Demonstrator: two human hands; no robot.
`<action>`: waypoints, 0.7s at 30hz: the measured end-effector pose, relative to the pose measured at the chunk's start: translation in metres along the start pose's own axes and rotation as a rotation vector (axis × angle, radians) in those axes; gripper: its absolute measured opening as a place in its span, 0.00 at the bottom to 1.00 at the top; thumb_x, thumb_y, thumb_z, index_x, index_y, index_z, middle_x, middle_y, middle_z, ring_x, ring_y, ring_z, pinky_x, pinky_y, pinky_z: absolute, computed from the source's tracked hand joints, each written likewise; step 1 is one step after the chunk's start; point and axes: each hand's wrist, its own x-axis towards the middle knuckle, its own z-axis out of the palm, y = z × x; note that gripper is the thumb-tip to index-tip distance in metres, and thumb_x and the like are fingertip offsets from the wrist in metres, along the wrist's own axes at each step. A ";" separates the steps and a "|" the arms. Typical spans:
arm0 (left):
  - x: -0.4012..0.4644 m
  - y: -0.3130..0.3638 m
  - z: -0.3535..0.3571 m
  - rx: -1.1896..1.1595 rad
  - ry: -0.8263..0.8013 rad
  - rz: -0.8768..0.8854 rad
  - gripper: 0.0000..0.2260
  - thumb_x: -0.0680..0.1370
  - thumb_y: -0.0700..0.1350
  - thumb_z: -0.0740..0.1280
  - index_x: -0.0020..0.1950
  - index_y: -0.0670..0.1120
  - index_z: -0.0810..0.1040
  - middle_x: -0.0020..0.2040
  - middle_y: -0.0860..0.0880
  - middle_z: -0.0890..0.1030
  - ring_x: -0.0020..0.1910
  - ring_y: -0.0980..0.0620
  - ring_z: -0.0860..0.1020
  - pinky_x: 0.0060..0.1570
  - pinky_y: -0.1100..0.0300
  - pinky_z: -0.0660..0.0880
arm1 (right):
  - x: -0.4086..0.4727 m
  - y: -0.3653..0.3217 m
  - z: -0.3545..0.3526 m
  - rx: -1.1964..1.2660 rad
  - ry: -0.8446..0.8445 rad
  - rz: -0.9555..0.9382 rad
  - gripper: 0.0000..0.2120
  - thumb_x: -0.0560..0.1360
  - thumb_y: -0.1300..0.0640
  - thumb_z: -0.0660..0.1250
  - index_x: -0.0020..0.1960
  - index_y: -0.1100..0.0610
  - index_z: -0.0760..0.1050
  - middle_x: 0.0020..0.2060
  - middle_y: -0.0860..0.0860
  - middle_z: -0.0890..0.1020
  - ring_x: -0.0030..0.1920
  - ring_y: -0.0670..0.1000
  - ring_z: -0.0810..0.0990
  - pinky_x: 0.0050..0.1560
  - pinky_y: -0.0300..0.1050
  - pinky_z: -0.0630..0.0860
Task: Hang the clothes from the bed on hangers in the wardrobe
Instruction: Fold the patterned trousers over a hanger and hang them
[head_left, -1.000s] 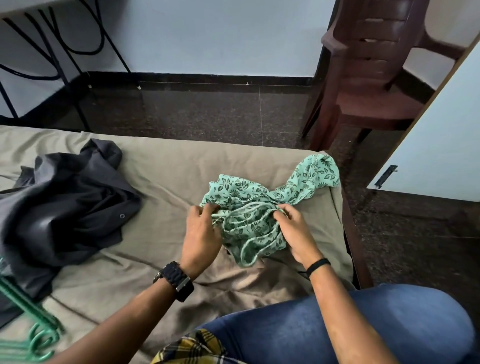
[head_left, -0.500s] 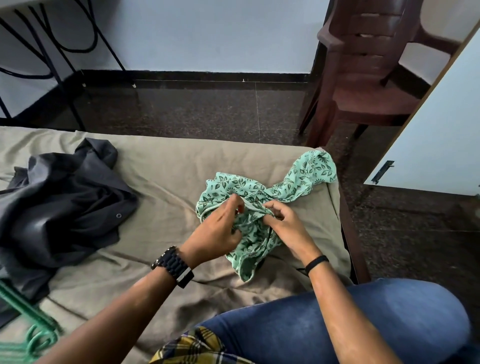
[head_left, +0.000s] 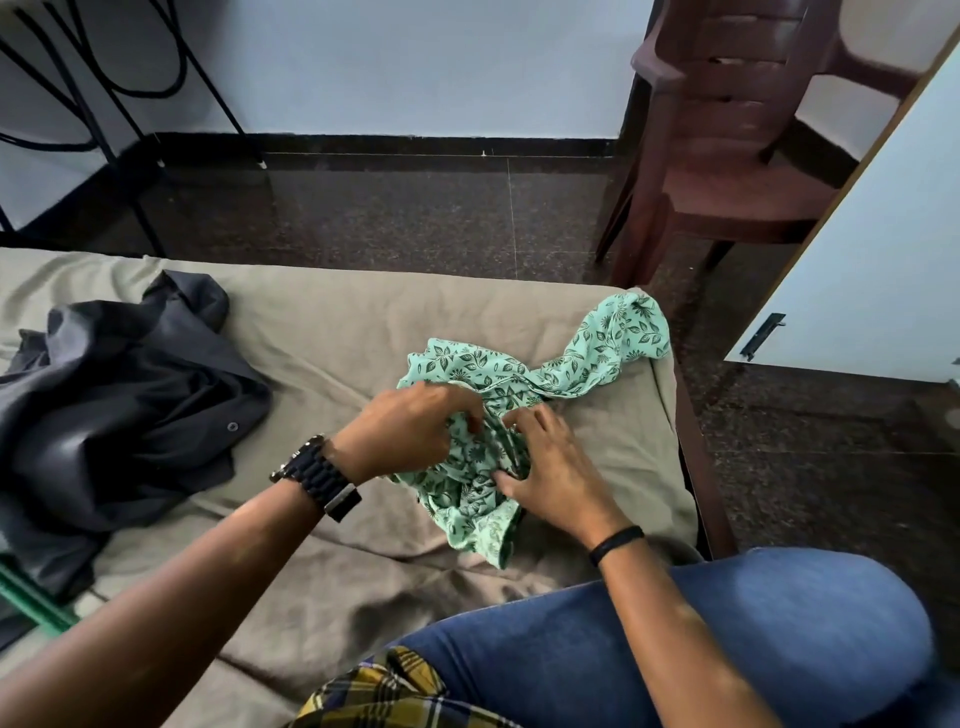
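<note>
The left hand (head_left: 410, 431) pinches a fold of the green leaf-print garment (head_left: 524, 410) with curled fingers; the right hand (head_left: 550, 467) grips the bunched cloth beside it. The garment lies on the bed (head_left: 332, 332) (near its far corner), a dark grey shirt (head_left: 124, 405) well apart.

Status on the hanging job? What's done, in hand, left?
Done: nothing visibly hung; no wardrobe interior in view. In hand: left hand and right hand both grip the bunched green leaf-print garment on the bed, no hanger in it yet. Left: that garment, plus the dark grey shirt lying crumpled to the left. A green hanger waits at the bed's left edge.
</note>
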 end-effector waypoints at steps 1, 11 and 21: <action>-0.001 -0.002 -0.005 0.001 0.008 -0.021 0.17 0.73 0.36 0.60 0.52 0.58 0.70 0.45 0.57 0.79 0.41 0.55 0.76 0.30 0.68 0.69 | -0.002 0.001 -0.003 0.024 -0.011 0.001 0.25 0.71 0.51 0.71 0.64 0.51 0.66 0.59 0.48 0.68 0.61 0.49 0.69 0.64 0.47 0.71; 0.017 -0.002 -0.064 0.133 0.219 0.097 0.11 0.71 0.35 0.63 0.45 0.49 0.78 0.34 0.58 0.73 0.36 0.52 0.76 0.40 0.62 0.65 | 0.000 -0.005 -0.093 0.215 -0.284 0.031 0.15 0.78 0.61 0.65 0.63 0.52 0.74 0.55 0.46 0.78 0.51 0.44 0.80 0.49 0.37 0.78; 0.035 0.018 -0.144 0.179 0.790 0.095 0.13 0.73 0.51 0.58 0.36 0.45 0.76 0.45 0.51 0.69 0.41 0.53 0.67 0.34 0.58 0.66 | 0.033 -0.046 -0.207 0.232 -0.144 -0.087 0.10 0.81 0.54 0.60 0.58 0.51 0.77 0.51 0.58 0.83 0.34 0.57 0.77 0.35 0.50 0.74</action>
